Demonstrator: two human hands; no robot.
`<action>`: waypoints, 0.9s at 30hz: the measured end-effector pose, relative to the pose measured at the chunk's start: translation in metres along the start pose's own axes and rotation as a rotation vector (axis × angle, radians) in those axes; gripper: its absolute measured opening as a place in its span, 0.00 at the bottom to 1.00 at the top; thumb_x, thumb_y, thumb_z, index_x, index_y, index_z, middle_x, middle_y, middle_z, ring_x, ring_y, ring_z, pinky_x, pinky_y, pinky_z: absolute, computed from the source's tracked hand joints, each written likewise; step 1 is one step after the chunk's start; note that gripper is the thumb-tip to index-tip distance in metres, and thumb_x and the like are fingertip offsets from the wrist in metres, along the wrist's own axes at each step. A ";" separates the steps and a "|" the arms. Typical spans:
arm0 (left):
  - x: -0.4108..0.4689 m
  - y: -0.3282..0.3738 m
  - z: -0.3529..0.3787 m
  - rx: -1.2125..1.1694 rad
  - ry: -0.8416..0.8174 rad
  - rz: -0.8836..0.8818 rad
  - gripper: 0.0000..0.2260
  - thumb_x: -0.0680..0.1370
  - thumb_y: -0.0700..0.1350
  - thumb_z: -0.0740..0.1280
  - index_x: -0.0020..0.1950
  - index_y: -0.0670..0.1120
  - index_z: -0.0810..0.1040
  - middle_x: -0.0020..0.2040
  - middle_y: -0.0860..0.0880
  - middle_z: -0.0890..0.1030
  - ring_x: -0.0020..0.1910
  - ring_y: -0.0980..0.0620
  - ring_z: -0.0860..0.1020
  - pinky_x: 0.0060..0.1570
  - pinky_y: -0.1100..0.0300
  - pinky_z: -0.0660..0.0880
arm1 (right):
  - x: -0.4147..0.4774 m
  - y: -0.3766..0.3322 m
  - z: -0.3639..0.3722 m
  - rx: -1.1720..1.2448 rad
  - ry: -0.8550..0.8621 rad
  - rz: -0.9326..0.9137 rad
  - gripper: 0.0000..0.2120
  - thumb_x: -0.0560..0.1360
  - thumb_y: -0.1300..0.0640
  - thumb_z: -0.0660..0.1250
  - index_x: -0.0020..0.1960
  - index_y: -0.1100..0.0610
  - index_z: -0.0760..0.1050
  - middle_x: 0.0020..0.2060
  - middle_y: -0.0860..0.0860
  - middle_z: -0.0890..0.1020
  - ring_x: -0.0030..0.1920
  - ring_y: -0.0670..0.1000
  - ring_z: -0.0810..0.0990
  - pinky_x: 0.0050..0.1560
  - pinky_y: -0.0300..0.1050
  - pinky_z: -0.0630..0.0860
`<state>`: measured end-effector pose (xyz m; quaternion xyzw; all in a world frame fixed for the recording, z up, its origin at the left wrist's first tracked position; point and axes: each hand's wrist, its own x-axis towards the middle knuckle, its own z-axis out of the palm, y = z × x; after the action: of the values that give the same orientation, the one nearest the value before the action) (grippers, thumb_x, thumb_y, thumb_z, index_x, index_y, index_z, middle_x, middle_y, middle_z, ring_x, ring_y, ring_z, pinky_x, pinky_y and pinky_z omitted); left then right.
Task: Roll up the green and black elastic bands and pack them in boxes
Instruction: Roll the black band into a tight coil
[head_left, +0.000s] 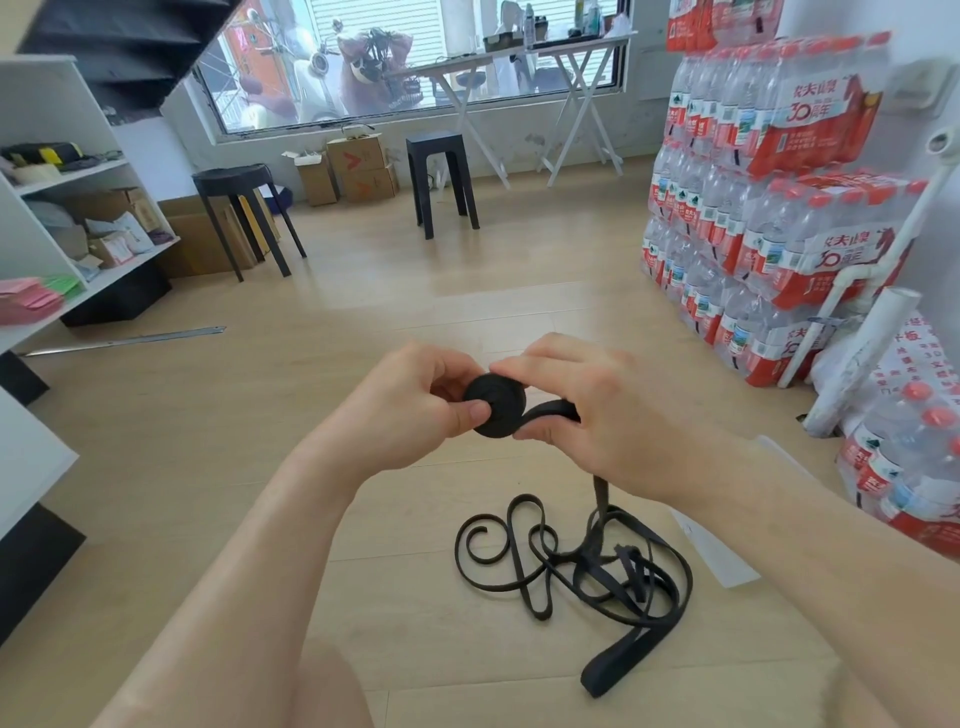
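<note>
Below, pale wood floor (415, 301); black band (618, 661) tangled on it.

matt blk elastic band (571, 566), glossy wood floor (363, 291)

Floor (363, 312): pale wood-look planks, daylit. Wide window (415, 52) across upper centre of frame; scooters (317, 67) visible outside. White folding tables (571, 49) in front of it, upper right of centre. Round black stool (234, 176) left of centre, square black stool (436, 143) at centre, cardboard boxes (358, 166) between them. White shelf unit (104, 171) at left edge. Stacked bottled-water packs (753, 182) at right.
</note>
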<state>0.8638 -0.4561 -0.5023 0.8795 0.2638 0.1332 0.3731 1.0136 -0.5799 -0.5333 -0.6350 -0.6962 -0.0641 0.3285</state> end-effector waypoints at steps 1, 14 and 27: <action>-0.001 -0.001 0.001 -0.007 0.003 0.007 0.06 0.75 0.36 0.69 0.47 0.46 0.83 0.42 0.44 0.84 0.45 0.43 0.80 0.51 0.45 0.77 | 0.000 0.000 -0.001 0.010 0.008 0.005 0.22 0.71 0.54 0.73 0.64 0.52 0.75 0.53 0.46 0.79 0.47 0.49 0.79 0.46 0.53 0.78; 0.001 0.010 0.019 0.203 0.323 0.482 0.26 0.65 0.40 0.79 0.61 0.52 0.76 0.57 0.55 0.74 0.56 0.55 0.74 0.53 0.56 0.76 | 0.002 -0.004 -0.022 0.360 0.146 0.430 0.16 0.66 0.51 0.79 0.52 0.47 0.81 0.43 0.46 0.80 0.31 0.48 0.78 0.31 0.28 0.69; -0.007 0.023 0.017 -0.063 0.345 0.268 0.11 0.64 0.37 0.78 0.38 0.51 0.83 0.36 0.56 0.83 0.37 0.60 0.81 0.42 0.63 0.79 | -0.003 0.010 -0.024 0.962 -0.262 0.660 0.12 0.62 0.47 0.73 0.38 0.55 0.83 0.34 0.52 0.81 0.35 0.47 0.80 0.26 0.33 0.61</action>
<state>0.8731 -0.4834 -0.4974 0.8587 0.2004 0.3383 0.3287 1.0324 -0.5929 -0.5195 -0.6004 -0.4477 0.4428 0.4930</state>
